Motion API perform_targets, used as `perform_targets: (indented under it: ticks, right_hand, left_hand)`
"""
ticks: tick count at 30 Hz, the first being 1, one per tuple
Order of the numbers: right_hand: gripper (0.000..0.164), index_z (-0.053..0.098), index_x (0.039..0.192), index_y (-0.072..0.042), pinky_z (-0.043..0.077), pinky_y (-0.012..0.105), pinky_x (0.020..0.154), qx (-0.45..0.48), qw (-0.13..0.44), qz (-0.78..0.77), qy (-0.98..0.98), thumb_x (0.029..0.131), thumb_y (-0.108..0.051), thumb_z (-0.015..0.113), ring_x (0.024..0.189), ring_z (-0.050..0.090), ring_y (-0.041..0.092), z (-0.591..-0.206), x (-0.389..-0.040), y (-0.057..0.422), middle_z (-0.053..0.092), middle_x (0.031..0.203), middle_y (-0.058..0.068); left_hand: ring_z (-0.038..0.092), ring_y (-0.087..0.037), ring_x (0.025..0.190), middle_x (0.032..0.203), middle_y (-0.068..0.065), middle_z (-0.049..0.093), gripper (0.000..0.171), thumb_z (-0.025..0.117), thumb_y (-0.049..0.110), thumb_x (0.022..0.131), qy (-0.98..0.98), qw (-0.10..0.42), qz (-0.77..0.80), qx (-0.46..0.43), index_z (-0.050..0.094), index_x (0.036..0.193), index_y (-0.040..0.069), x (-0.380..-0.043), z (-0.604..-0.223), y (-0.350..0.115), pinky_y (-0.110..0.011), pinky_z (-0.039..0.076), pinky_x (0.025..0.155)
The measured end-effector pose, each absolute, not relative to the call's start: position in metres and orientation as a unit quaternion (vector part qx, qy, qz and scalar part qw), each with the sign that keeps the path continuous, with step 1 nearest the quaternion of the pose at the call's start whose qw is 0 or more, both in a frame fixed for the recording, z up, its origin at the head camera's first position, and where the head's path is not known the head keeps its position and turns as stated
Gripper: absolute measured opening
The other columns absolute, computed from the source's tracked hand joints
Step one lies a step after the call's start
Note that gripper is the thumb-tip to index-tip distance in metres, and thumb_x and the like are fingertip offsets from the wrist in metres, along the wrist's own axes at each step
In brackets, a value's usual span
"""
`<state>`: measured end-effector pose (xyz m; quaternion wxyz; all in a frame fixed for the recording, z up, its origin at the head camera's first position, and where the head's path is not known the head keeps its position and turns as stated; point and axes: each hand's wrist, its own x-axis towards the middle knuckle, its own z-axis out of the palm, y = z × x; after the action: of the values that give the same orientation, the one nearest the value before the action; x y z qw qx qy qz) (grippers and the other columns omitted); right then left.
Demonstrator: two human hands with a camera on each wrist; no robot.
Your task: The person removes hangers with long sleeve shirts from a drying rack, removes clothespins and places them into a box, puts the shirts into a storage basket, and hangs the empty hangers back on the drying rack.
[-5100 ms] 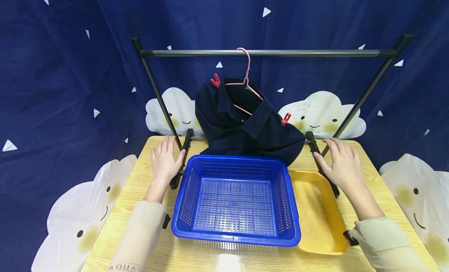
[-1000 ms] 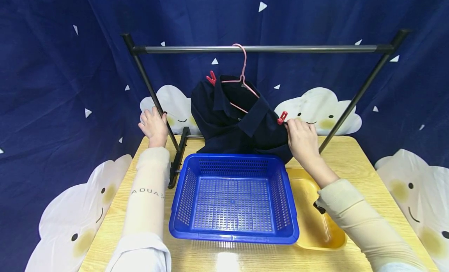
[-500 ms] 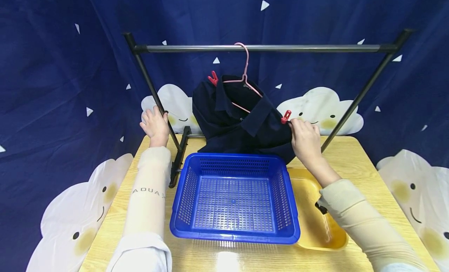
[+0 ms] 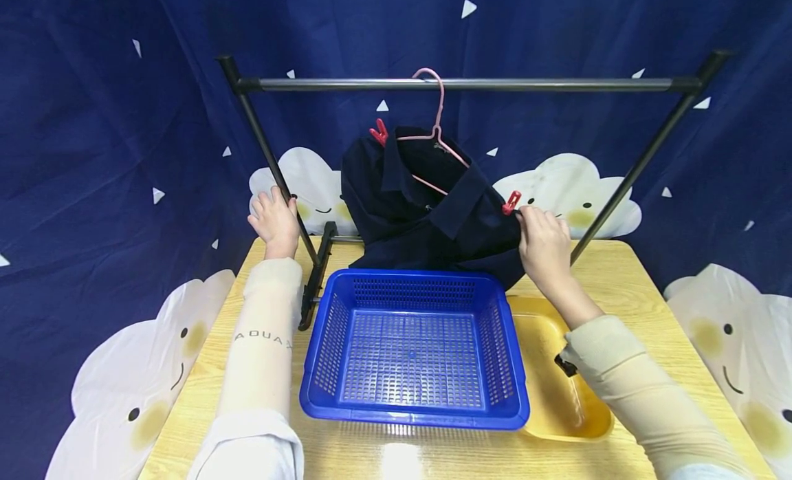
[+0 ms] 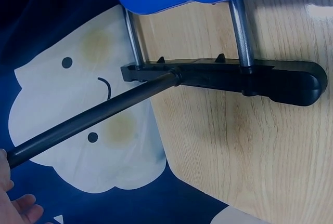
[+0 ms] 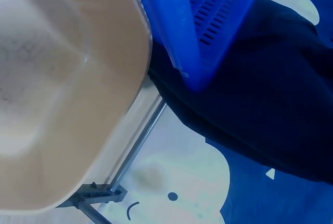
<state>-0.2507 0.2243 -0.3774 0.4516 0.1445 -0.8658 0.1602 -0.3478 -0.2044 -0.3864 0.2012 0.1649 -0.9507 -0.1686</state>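
A dark navy collared shirt (image 4: 396, 212) hangs on a pink hanger (image 4: 441, 112), its hook over the rack's top bar (image 4: 544, 85). Red clothespins sit at both shoulders, one on the left (image 4: 379, 132) and one on the right (image 4: 511, 202). Just beside the right clothespin, my right hand (image 4: 544, 246) pinches the shirt's shoulder edge. My left hand (image 4: 274, 222) holds the rack's left post (image 5: 93, 120), which passes between thumb and fingers. In the right wrist view the shirt (image 6: 270, 94) spreads out, while the pinching fingers are out of sight.
In front of the shirt stands a blue perforated basket (image 4: 411, 419). A yellow tray (image 4: 557, 437) lies to its right, partly beneath the right sleeve. The rack's black foot (image 4: 309, 298) rests on the wooden table (image 4: 204, 411). Behind hangs a navy curtain (image 4: 124, 157) with clouds.
Both hands have moved from low over the table to the post and the shirt. Since half a second ago, the right hand has shifted slightly right and up, and hanger and shirt have shifted too.
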Motion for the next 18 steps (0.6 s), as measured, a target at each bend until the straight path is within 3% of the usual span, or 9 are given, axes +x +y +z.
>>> perform_targets:
  ticks: [18]
  right_hand:
    - [0.020, 0.057, 0.095, 0.002, 0.033, 0.046, 0.065, 0.122, 0.476, 0.170, -0.854, 0.095, -0.015, 0.047, 0.076, 0.052, 0.038, -0.3727, -0.2462, 0.2324, 0.060, 0.085, 0.018]
  left_hand:
    - [0.034, -0.038, 0.118, 0.127, -0.020, 0.039, 0.047, 0.041, 0.038, 0.096, -0.950, 0.203, -0.167, 0.168, 0.036, 0.131, 0.008, -0.3483, -0.3879, -0.2036, -0.053, 0.029, 0.091]
